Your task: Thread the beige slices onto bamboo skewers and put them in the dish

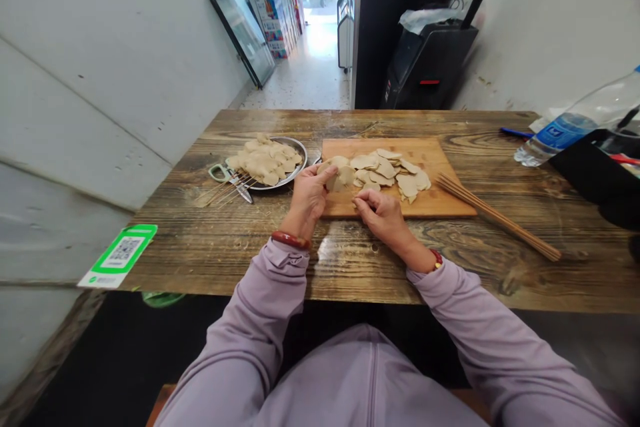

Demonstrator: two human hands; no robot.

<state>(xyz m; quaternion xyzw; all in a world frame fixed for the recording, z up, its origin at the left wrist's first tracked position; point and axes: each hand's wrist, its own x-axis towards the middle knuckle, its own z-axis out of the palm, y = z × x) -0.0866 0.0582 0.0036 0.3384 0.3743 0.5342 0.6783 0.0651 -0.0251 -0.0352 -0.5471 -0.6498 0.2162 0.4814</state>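
Note:
My left hand (311, 190) pinches several thin beige slices (343, 175) between thumb and fingers, over the left part of a wooden cutting board (435, 150). Close by on the right, my right hand (379, 208) is closed at the board's front edge. Its fingertips are pressed together on something too small to make out. A loose pile of the same beige slices (385, 169) lies on the board beyond my hands. To the left, skewered beige slices (265, 159) are heaped on a round metal plate (300, 147), with the thin sticks pointing toward me.
A bundle of wooden skewers (500, 217) rests partly on the board's right side. Scissors (231, 177) with pale green handles lie by the plate. A water bottle (565, 133) and a black holder (595, 167) occupy the right. A QR-code card (123, 253) sits at the left corner.

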